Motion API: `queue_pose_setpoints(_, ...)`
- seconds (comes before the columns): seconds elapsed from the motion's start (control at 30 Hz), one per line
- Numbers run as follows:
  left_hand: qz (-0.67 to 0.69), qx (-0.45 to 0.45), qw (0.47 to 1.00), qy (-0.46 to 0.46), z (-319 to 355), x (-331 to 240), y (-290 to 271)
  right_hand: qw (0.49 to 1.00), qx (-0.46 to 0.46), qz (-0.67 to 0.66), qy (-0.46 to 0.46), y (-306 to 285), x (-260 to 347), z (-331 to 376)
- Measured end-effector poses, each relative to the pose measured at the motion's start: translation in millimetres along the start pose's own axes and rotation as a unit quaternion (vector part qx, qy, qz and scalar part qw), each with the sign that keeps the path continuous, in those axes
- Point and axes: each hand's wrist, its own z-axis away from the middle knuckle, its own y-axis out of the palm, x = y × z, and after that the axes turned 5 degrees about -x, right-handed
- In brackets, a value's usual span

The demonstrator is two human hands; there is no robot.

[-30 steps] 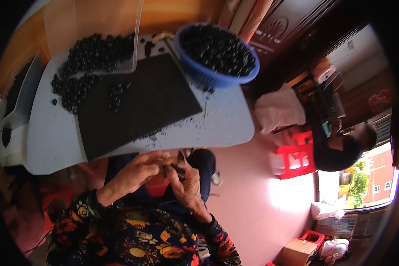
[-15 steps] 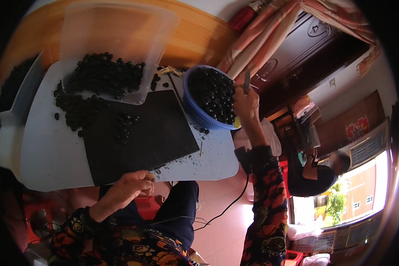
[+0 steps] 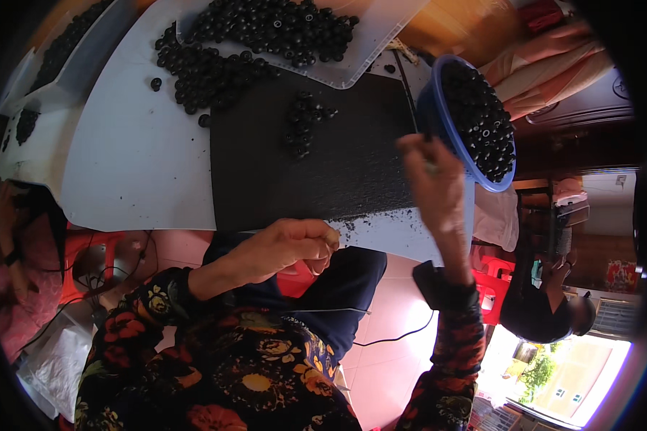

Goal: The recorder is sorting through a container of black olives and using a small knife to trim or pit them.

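Note:
My left hand is at the near edge of the black mat. Its fingers are curled and pinched together, and whatever they may hold is hidden. Over the mat's right edge, beside the blue plastic basket, my right hand is closed and smeared by motion. A small knife, its flat grey blade clearer half a second ago, seems to be in that fist. Small round black pieces, some with a pale ring, fill the basket. A small cluster of black pieces lies on the mat.
A heap of black pieces spreads on the white table beside a clear plastic bin with more inside. Another bin stands far left. Black crumbs litter the near edge. Other people sit at left and right.
My right hand has moved from the basket's right rim leftward and nearer, over the mat's edge. The view has shifted; my left hand stays pinched by the mat's near edge.

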Motion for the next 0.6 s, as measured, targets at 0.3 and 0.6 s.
queue_pose_setpoints(0.3, 0.025, -0.005, 1.000, -0.010, 6, 7, -3, 0.972, 0.133, 0.114, -0.155, 75, 20, -31)
queue_pose_setpoints(0.6, 0.092, 0.009, 0.995, 0.032, 11, 2, 2, 0.984, 0.160, 0.080, -0.018, 51, 11, 3)
